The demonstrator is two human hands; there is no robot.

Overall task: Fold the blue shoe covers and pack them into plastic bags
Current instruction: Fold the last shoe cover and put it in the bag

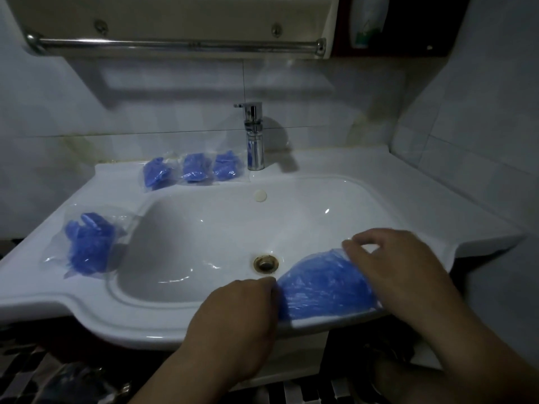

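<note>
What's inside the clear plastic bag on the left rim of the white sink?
Crumpled blue plastic shoe covers fill the clear plastic bag; how many is hidden by their folds.

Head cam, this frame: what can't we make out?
Head view only:
- Shoe cover: right end hidden under the right hand.
- Left hand: fingertips behind its own knuckles; grip on the cover unclear.
- Bottle: cut off by the top edge, label too dark.
- Floor below the sink: too dark to read.
</note>
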